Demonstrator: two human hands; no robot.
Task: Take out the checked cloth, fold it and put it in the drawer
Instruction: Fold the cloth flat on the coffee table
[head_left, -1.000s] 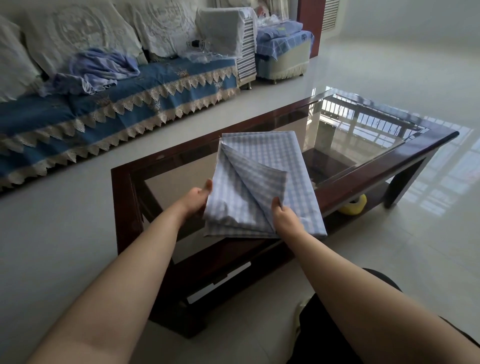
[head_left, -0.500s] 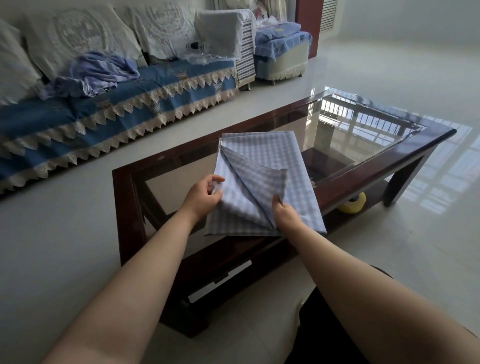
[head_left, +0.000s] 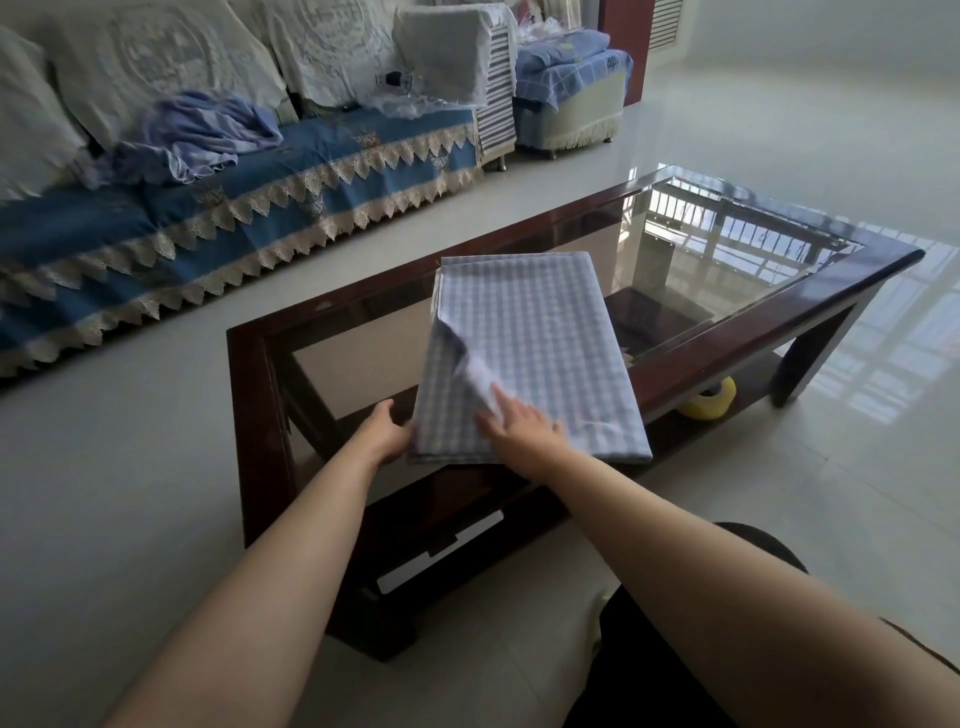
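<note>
checked cloth (head_left: 540, 343) overhangs table (head_left: 769, 322) (seemingly).

Both forearms (head_left: 291, 561) bare, no sleeves, no watch or rings seen. Left hand (head_left: 384, 434) & right hand (head_left: 524, 434) ungloved. Dark, prob. black garment (head_left: 649, 670) at lower right.
</note>
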